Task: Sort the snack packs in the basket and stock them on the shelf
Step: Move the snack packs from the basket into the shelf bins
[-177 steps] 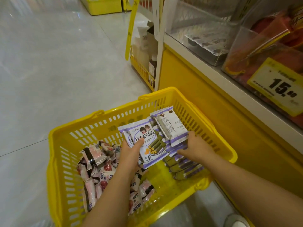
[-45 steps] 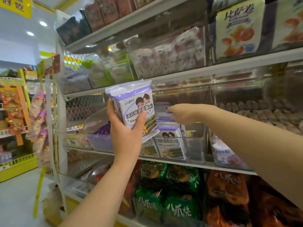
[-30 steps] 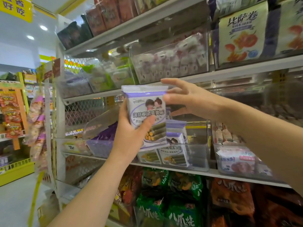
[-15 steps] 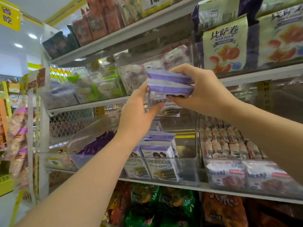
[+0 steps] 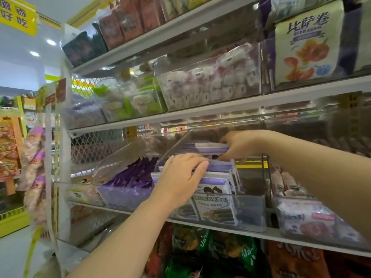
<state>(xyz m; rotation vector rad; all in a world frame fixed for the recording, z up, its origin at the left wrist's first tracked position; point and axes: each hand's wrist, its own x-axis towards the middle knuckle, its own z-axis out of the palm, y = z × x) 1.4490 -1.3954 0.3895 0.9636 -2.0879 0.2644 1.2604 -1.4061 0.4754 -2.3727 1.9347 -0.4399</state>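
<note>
Hands are both in the clear bin on the middle shelf now. The left hand lies flat across the tops of the front snack packs, fingers straight and pressing on their crimped purple edges, gripping nothing. The right hand reaches in from the right at the back of the bin, fingers curled down round the top of the rear pack. The white and purple packs stand upright in a row, faces forward against the bin's front wall. Just left, a neighbouring bin holds loose purple packets. To the right, another bin holds pink and white packs.
</note>
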